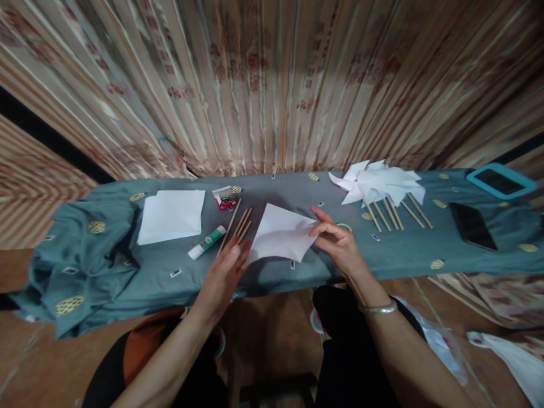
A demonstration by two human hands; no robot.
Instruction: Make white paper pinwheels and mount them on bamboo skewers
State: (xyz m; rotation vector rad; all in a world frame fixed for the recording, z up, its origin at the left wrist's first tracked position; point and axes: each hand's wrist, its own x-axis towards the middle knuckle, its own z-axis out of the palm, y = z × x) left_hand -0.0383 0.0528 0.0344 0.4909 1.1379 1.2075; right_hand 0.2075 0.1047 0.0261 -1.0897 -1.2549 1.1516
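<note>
Near the cloth's [293, 190] front edge, right hand [341, 246] pinches the white sheet [280, 233] by 1 corner; left hand [224, 271] is at its near-left corner, grip unclear; a gap separates sheet and pinwheels [382, 184]

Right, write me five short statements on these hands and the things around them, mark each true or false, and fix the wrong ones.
1. The right hand pinches a corner of the white sheet. True.
2. The left hand is close to the loose sticks. True.
3. A pair of scissors lies just left of those sticks. False: a glue stick lies there.
4. Every box in view is shut. False: the small red box is open.
5. The pinwheels lie to the right of that sheet. True.
</note>
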